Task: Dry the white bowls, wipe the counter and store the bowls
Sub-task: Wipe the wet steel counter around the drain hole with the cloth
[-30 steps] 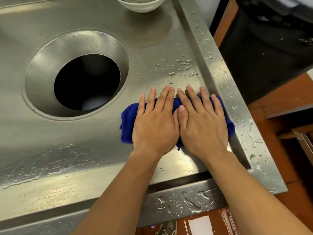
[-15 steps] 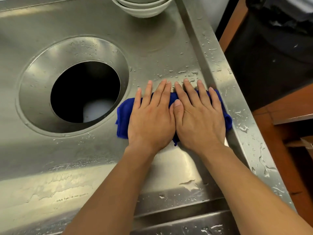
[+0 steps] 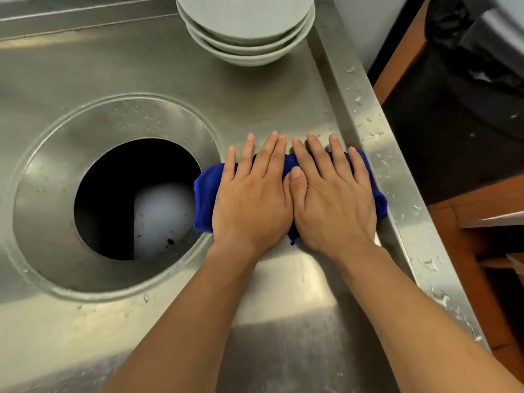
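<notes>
A folded blue cloth (image 3: 204, 194) lies on the steel counter (image 3: 255, 103), between the round opening and the raised right rim. My left hand (image 3: 252, 197) and my right hand (image 3: 331, 199) rest flat on it side by side, fingers stretched forward, thumbs touching. Both palms press the cloth down; neither hand curls around it. A stack of three white bowls (image 3: 246, 32) stands at the far end of the counter, beyond my fingertips.
A large round opening (image 3: 133, 199) is sunk in the counter left of the cloth, with a pale bin visible inside. The raised right rim (image 3: 397, 194) carries water drops. Beyond it are a black-lined bin (image 3: 467, 80) and the brown floor.
Both hands have pushed the cloth away from me along the counter toward the bowls. The drops that lay ahead of the fingers are gone, and the bowl stack shows more fully.
</notes>
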A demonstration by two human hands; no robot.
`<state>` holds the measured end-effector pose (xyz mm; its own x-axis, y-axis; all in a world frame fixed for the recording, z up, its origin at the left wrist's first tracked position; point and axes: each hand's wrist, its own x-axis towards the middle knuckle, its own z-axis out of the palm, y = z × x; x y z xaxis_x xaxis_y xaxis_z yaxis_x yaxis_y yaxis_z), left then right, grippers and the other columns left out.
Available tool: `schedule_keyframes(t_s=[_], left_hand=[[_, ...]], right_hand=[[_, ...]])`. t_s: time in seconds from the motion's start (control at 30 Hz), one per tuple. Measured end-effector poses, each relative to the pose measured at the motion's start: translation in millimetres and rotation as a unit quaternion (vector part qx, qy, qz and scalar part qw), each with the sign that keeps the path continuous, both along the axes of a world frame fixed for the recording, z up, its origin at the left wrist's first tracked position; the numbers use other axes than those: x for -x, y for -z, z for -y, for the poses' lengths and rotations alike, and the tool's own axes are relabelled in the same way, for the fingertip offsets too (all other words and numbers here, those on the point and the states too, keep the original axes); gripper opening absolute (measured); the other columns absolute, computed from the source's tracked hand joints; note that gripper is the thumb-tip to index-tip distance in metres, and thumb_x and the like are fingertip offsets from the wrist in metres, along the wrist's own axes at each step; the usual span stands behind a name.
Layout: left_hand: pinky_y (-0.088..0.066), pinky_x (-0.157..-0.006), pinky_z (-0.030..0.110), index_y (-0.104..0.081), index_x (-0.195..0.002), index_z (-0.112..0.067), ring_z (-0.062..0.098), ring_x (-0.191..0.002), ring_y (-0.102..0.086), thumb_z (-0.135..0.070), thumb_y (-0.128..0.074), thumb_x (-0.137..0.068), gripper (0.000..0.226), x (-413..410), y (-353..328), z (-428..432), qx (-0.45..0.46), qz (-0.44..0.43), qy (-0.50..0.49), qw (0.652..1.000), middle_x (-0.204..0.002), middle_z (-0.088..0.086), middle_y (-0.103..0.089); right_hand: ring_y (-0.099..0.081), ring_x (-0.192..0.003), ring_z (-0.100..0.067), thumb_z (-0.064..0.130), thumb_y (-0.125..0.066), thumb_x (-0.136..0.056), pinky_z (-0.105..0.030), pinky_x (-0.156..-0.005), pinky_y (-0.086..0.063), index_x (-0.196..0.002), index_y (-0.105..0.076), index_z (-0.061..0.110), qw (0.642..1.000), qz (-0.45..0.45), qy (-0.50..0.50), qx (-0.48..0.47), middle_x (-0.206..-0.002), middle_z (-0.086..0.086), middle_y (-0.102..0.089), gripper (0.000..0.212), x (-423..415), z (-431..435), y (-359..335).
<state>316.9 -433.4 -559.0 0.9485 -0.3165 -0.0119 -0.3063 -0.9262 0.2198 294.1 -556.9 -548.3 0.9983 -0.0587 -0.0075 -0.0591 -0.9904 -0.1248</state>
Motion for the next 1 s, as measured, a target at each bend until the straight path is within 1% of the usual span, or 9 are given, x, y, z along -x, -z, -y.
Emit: schedule_keyframes(t_s=[0.27,0.47,0.63,0.83,1.0], left_hand=[[-0.004,-0.133,0.046,-0.02,-0.169,-0.019,0.027,-0.165,-0.011,-0.046,-0.005,-0.107,0.069,-66,-3,-4,0.006,0.001,0.012,1.0,-0.177,-0.002,-0.022],[-0.006,-0.133,0.046,-0.021,-0.168,-0.018,0.028,-0.165,-0.014,-0.045,-0.003,-0.104,0.071,-98,-2,-6,0.01,0.002,0.011,1.0,-0.177,0.0,-0.024],[-0.007,-0.133,0.047,-0.022,-0.168,-0.017,0.028,-0.164,-0.016,-0.045,-0.003,-0.104,0.072,-107,-3,-6,0.009,0.007,0.006,1.0,-0.176,0.001,-0.026],[-0.006,-0.133,0.046,-0.02,-0.168,-0.018,0.027,-0.165,-0.015,-0.043,-0.01,-0.108,0.066,-104,-3,-6,-0.008,0.007,-0.006,1.0,-0.176,-0.001,-0.025],[-0.005,-0.132,0.046,-0.02,-0.169,-0.019,0.027,-0.164,-0.016,-0.042,-0.016,-0.11,0.063,-103,-1,-5,-0.011,0.008,-0.014,1.0,-0.176,-0.001,-0.025]], right_hand=[[-0.009,-0.158,-0.023,0.042,-0.004,-0.106,-0.042,-0.127,-0.003,-0.163,-0.016,0.026,1.0,0.003,0.008,0.001,-0.17,0.002,-0.019,0.06,-63,-4,0],[-0.013,-0.158,-0.024,0.042,-0.006,-0.106,-0.045,-0.127,-0.008,-0.162,-0.02,0.025,1.0,0.013,0.012,0.001,-0.169,0.001,-0.024,0.06,-95,-7,0],[-0.014,-0.158,-0.024,0.042,-0.007,-0.106,-0.045,-0.127,-0.007,-0.162,-0.02,0.025,1.0,0.012,0.01,0.006,-0.169,0.001,-0.024,0.06,-105,-6,1],[-0.016,-0.157,-0.026,0.042,-0.007,-0.105,-0.045,-0.127,-0.007,-0.162,-0.022,0.024,1.0,0.017,0.0,-0.007,-0.168,0.0,-0.026,0.061,-105,-5,0],[-0.014,-0.157,-0.026,0.042,-0.006,-0.105,-0.045,-0.127,-0.006,-0.162,-0.02,0.024,1.0,0.012,-0.01,-0.005,-0.169,0.001,-0.024,0.062,-104,-3,0]])
